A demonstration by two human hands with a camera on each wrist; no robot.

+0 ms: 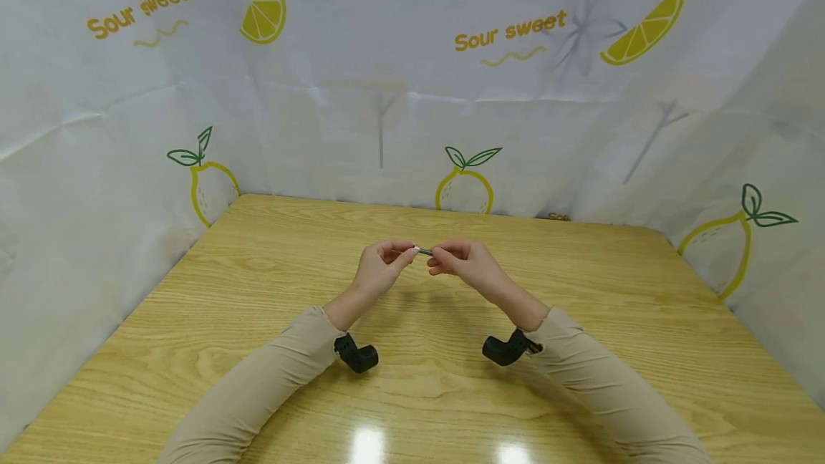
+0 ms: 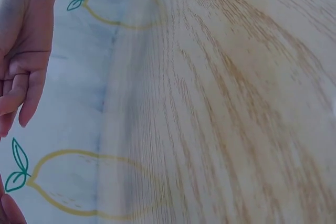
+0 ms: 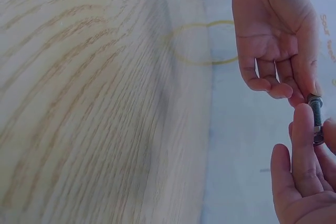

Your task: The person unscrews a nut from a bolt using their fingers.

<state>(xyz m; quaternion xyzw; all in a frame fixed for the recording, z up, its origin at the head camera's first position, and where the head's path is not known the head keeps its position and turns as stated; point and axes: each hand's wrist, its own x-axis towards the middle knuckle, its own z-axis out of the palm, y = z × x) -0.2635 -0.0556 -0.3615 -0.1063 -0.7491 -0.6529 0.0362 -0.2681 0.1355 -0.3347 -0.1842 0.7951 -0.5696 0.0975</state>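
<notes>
A small metal bolt is held up over the table between both hands. My left hand pinches one end of it between thumb and fingers. The other end is pinched by my right hand. In the right wrist view the bolt shows a threaded shank, with a wider piece at each end; whether these are a head, nut or washer I cannot tell. There the right hand comes from above and the left hand from below. The left wrist view shows the left hand, with the bolt out of frame.
The wood-grain table lies under both hands. A white cloth with printed lemons hangs behind it and along its sides. Black cameras are worn on both wrists, just above the tabletop.
</notes>
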